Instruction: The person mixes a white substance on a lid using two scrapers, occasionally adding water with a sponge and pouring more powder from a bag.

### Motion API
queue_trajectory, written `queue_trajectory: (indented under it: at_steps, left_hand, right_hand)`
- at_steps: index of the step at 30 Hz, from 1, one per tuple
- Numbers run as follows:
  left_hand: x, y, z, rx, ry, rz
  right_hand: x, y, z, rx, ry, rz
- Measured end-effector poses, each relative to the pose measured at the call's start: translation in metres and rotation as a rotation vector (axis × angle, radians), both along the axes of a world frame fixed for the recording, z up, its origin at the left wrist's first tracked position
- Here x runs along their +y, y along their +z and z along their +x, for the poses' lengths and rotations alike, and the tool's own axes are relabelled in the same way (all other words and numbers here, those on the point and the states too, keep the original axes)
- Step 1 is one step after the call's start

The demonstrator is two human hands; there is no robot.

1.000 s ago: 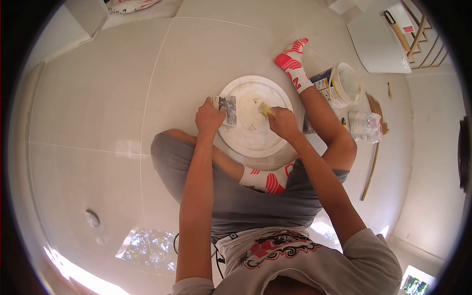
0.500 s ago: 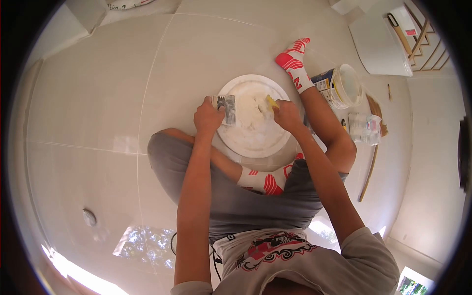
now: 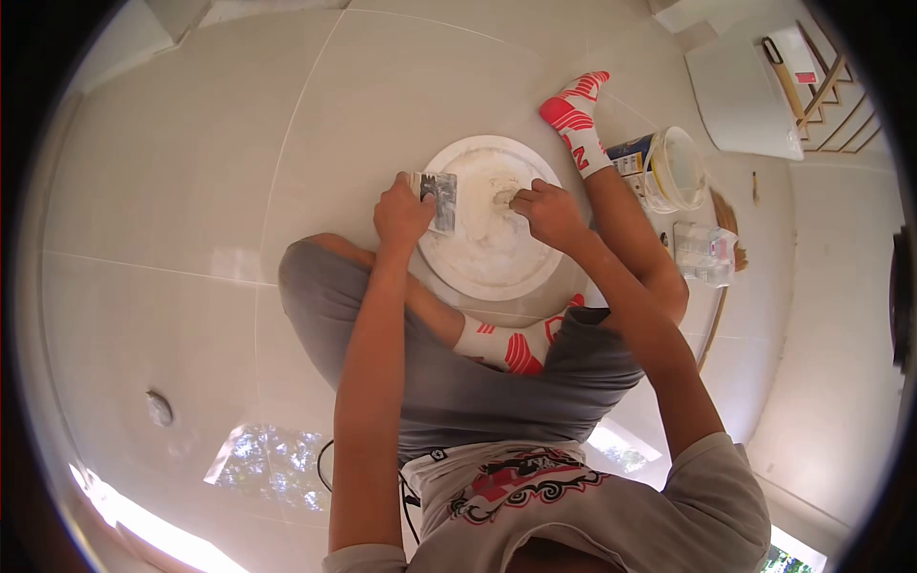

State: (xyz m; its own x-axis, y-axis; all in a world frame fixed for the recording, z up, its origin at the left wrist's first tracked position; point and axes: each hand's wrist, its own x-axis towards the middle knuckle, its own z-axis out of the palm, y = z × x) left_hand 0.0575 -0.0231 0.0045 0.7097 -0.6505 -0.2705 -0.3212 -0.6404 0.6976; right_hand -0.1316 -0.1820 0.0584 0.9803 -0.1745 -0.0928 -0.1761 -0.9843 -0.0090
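Observation:
My left hand (image 3: 403, 210) is closed on a wide, flat scraper (image 3: 442, 203), its grey metal face smeared with white. It is at the left rim of a round white board (image 3: 492, 277) lying on the floor between my legs. Over the right half of the board, my right hand (image 3: 551, 212) is closed on a small scraper (image 3: 503, 198), tilted down into whitish paste (image 3: 516, 181). My fingers hide its handle. Thin smears of the paste spread across the board.
Right of my outstretched leg stands a white bucket (image 3: 680, 167) with a blue and yellow label. A clear plastic container (image 3: 705, 253) and a broom (image 3: 726, 215) lie below it. A grey oval object (image 3: 159, 409) is on the floor at left.
My right hand has turned and moved slightly left and up, and the yellow part of its scraper no longer shows. My left hand stays at the board's left rim with its scraper.

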Motion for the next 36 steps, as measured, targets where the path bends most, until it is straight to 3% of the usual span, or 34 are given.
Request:
queue_trajectory:
  at_steps: [2, 6, 8, 18, 21, 23, 28, 33, 35, 36]
  left_hand:
    - [0.001, 0.000, 0.000, -0.003, 0.003, -0.009]
    - [0.001, 0.001, -0.001, -0.008, 0.007, 0.022]
    - [0.001, 0.002, 0.000, -0.008, 0.003, 0.014]
    - [0.001, -0.001, 0.001, -0.002, -0.014, -0.032]
    - [0.001, -0.002, 0.002, 0.015, -0.017, 0.021]
    - [0.001, 0.000, 0.001, 0.020, -0.005, 0.021]
    - [0.000, 0.004, 0.000, 0.005, 0.005, 0.002]
    - [0.001, 0.001, 0.002, 0.016, -0.024, 0.028]
    - [0.000, 0.001, 0.002, 0.013, -0.015, 0.025]
    - [0.001, 0.001, 0.002, 0.009, -0.015, 0.026]
  right_hand:
    - [-0.002, 0.007, -0.002, -0.033, 0.136, -0.040]
    - [0.005, 0.022, -0.001, -0.107, 0.123, -0.015]
    - [0.016, 0.020, 0.000, -0.055, 0.224, -0.006]
    - [0.006, 0.014, -0.018, -0.041, 0.253, 0.012]
    - [0.006, 0.026, -0.020, -0.059, 0.159, -0.001]
    - [0.014, 0.037, -0.025, -0.100, 0.000, 0.159]
    - [0.019, -0.001, -0.022, -0.100, -0.046, 0.137]
    - [0.020, -0.006, -0.015, -0.112, -0.143, 0.117]
    - [0.020, 0.004, -0.022, -0.064, -0.451, 0.110]
    - [0.021, 0.007, -0.022, -0.061, -0.443, 0.112]
